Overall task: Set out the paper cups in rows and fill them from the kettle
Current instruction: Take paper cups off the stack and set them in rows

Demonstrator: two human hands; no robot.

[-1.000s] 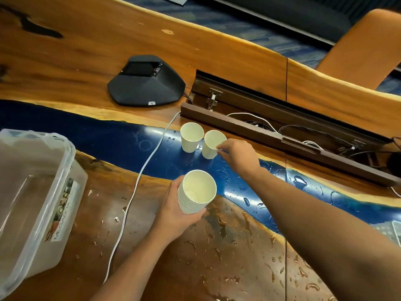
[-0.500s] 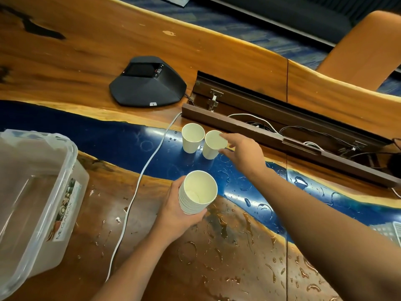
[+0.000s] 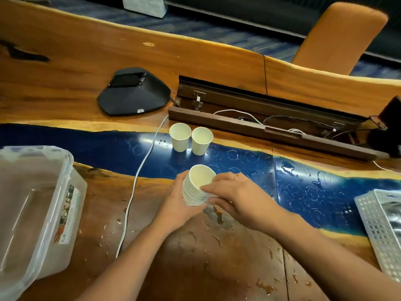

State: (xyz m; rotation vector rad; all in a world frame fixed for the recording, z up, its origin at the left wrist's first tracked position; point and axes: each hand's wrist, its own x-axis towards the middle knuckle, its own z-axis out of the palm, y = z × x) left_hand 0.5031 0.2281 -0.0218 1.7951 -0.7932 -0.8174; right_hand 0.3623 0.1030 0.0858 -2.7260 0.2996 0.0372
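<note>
A nested stack of white paper cups [image 3: 196,187] is held tilted above the wet wooden table [image 3: 195,257], the left hand [image 3: 176,203] wrapped round its side and the right hand [image 3: 235,197] pinching the rim of the top cup with thumb and fingertips. Beyond it, two single white paper cups [image 3: 191,139] stand upright side by side — touching or nearly so — on the blue resin strip [image 3: 108,148]. A white cable [image 3: 138,177] runs just left of them, with a clear plastic tub [image 3: 32,205] far left, a black conference speaker [image 3: 133,92] behind, and a perforated metal basket [image 3: 382,229] at right.
</note>
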